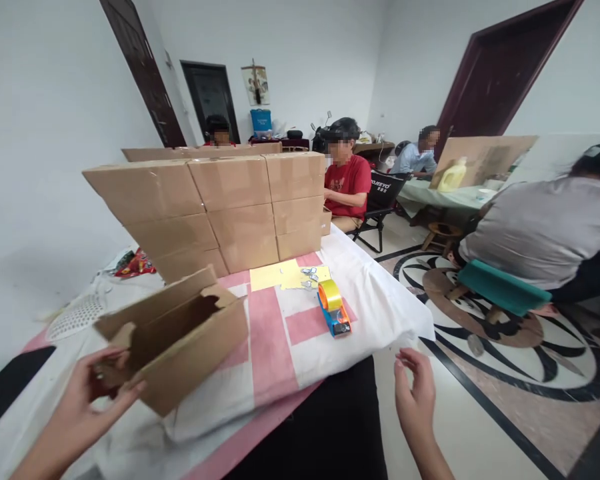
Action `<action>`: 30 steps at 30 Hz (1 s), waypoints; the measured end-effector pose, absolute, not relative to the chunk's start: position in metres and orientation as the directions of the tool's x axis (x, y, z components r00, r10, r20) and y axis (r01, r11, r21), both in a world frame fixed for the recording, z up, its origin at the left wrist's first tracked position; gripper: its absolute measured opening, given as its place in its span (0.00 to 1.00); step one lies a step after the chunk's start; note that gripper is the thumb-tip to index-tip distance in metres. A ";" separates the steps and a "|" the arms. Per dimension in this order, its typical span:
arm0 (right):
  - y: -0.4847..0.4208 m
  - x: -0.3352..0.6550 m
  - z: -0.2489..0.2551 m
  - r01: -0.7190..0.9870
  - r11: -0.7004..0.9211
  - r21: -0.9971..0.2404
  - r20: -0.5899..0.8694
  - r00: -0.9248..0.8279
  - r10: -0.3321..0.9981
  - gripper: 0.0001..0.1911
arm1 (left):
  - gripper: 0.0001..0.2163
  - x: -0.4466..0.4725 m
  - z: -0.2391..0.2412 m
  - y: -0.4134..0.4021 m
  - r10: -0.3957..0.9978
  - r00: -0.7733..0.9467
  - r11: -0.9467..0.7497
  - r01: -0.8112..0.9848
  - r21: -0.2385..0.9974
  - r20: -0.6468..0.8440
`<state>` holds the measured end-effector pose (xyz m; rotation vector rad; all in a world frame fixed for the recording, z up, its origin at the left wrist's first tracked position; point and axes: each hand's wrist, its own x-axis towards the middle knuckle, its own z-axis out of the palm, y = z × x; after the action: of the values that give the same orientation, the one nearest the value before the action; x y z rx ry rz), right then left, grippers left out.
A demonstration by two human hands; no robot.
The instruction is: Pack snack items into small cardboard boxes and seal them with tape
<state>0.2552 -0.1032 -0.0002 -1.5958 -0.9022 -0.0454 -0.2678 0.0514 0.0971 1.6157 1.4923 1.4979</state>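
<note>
My left hand (pixel 93 390) holds the near left end of an open-topped cardboard box (pixel 195 353), its thumb along the outer side and its fingers at an end flap. The box stands tilted in view on the cloth-covered table, and its inside is dark. My right hand (pixel 416 387) hangs in the air past the table's right edge, fingers loosely bent, thumb apart, holding nothing. Nearest to it on the table is a tape dispenser (pixel 334 313) in orange and blue with a yellow roll of tape. Behind that lie yellow sheets (pixel 290 277) with small grey-white pieces on them.
Several closed cardboard boxes (pixel 240 207) are stacked as a wall across the table's far side. White and pink cloth (pixel 305 360) covers the table. A white perforated basket (pixel 77 317) lies at left. A person in red (pixel 347 180) sits beyond; another bends near a green stool (pixel 503 287).
</note>
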 end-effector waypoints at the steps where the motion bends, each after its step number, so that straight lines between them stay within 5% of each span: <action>1: -0.097 0.249 0.014 0.613 0.125 -0.780 0.577 0.626 0.525 0.12 | 0.31 -0.260 0.095 0.051 0.899 -0.156 -0.317 0.412 0.854 0.408; 5: -0.061 0.219 0.061 0.603 0.428 -0.673 0.679 0.274 0.681 0.11 | 0.28 -0.232 0.083 0.056 0.887 -0.005 -0.427 0.371 0.825 0.461; 10: 0.002 0.192 0.091 0.474 0.623 -0.622 0.646 -0.140 0.751 0.17 | 0.38 -0.200 0.064 0.068 0.922 -0.039 -0.387 -0.113 0.915 0.385; 13: 0.034 0.179 0.102 0.435 0.664 -0.607 0.593 -0.308 0.744 0.20 | 0.42 -0.188 0.059 0.073 0.935 -0.096 -0.354 -0.232 0.906 0.341; 19: 0.064 0.155 0.121 0.439 0.757 -0.483 0.428 -0.636 0.642 0.30 | 0.26 -0.188 0.054 0.077 0.965 -0.155 -0.252 -0.306 0.918 0.213; 22: 0.067 0.149 0.117 0.475 0.768 -0.430 0.401 -0.662 0.633 0.39 | 0.24 -0.191 0.047 0.077 0.972 -0.198 -0.188 -0.310 0.932 0.130; 26: 0.067 0.149 0.092 0.427 0.815 -0.392 0.578 -0.575 0.579 0.41 | 0.21 -0.191 0.040 0.077 0.964 -0.226 -0.203 -0.268 0.942 0.143; 30: 0.063 0.150 0.059 0.385 0.762 -0.520 0.776 -0.159 0.610 0.36 | 0.15 -0.189 0.030 0.078 0.951 -0.273 -0.198 -0.184 0.963 0.143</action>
<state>0.1501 0.0626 0.0589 -0.7772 -1.7798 0.2379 -0.1892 0.0776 0.0304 1.0377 1.1445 1.6228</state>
